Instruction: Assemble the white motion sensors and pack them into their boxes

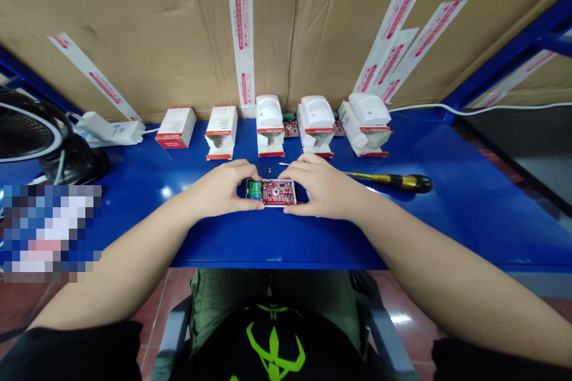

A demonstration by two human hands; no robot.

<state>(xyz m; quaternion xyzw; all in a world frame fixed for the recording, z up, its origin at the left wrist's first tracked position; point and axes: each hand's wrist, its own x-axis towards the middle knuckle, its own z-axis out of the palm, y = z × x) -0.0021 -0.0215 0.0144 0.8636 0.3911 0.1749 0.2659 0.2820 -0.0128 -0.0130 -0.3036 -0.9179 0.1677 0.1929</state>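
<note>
Low over the blue table, a red circuit board [280, 192] sits in a white plastic housing with a green battery [255, 190] at its left end. My left hand [227, 189] grips the battery end, thumb along the near edge and fingers at the far edge. At the other end my right hand [319, 187] grips the housing the same way. Just beyond the board lie a few tiny metal bits, perhaps screws. A screwdriver [393, 181] with a yellow and black handle lies right of my right hand, its tip end partly hidden behind that hand.
Along the back of the blue table [214, 244] stand several small white and red boxes [175, 127], three topped by white sensor covers [317, 111]. More red boards [292, 128] lie between them. A black fan [62, 149] and a white power strip [109, 131] stand at the left. A cardboard wall [187, 30] rises behind.
</note>
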